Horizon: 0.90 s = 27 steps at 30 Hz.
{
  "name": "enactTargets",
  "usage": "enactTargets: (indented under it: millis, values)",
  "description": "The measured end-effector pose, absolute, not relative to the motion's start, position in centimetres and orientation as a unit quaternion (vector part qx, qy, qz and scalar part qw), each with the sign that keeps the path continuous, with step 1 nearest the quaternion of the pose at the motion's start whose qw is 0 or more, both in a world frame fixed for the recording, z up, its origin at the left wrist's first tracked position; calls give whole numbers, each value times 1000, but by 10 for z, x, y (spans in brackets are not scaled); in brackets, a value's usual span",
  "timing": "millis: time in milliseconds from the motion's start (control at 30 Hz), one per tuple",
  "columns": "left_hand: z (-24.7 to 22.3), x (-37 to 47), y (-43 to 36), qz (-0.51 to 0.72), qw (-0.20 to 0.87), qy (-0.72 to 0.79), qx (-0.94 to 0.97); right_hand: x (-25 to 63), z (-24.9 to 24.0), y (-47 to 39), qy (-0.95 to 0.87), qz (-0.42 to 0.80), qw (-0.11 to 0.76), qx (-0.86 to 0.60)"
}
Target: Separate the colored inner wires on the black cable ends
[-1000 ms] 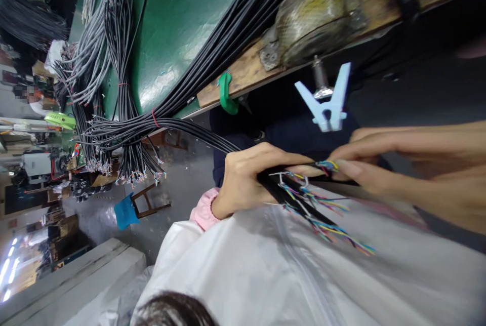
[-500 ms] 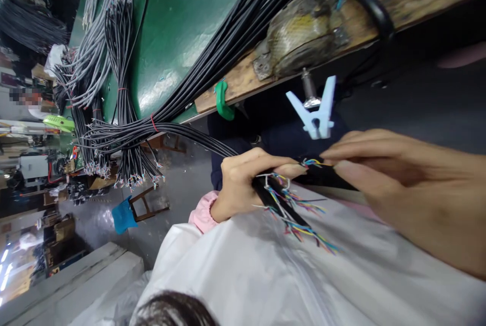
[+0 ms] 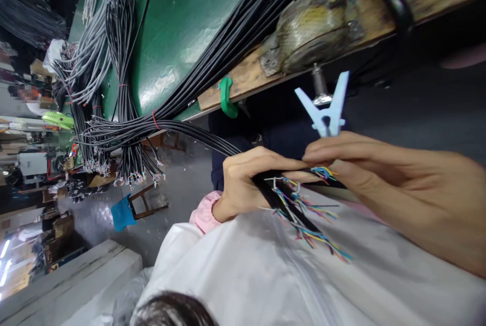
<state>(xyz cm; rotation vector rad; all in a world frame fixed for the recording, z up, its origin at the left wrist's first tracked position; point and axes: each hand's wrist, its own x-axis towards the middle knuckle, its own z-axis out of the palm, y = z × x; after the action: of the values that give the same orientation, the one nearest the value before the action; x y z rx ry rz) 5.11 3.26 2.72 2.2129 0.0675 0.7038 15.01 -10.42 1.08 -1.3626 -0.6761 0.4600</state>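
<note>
My left hand (image 3: 246, 179), with a pink cuff at the wrist, is closed round a bundle of black cables (image 3: 220, 143). Their stripped ends fan out past the fingers as thin coloured wires (image 3: 304, 219), blue, yellow, red and white among them. Close beside it, my right hand (image 3: 398, 184) has thumb and forefinger pinched at one cable end, where coloured wires (image 3: 322, 171) show between the two hands. Its other fingers are curled and partly hidden. Just above the right fingertips is a light blue clip (image 3: 327, 111) on a metal stem.
A tape-wrapped device (image 3: 315, 27) sits on the wooden edge (image 3: 246, 73) of a green table (image 3: 182, 17). Near it is a green clamp (image 3: 228, 98). Black cable bundles (image 3: 121, 47) and grey cables lie on the table. A blue stool (image 3: 123, 213) and another person (image 3: 34, 103) are at left.
My right fingertips have moved left, closer to my left hand, and more of the coloured wires show beneath them. The view has shifted slightly; the left hand keeps its hold.
</note>
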Motion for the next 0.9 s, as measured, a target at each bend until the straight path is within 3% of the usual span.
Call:
enactTargets:
  millis: [400, 667, 733, 900]
  values:
    - [14, 48, 35, 256, 382, 28, 888, 151, 18, -115, -339, 156, 651, -661]
    - [28, 55, 29, 262, 391, 56, 880, 158, 9, -112, -471, -98, 531, -697]
    - [35, 54, 30, 251, 393, 63, 883, 163, 7, -112, -491, -92, 522, -691]
    - [42, 49, 40, 139, 335, -42, 931, 161, 10, -101, -474, 5, 597, -647]
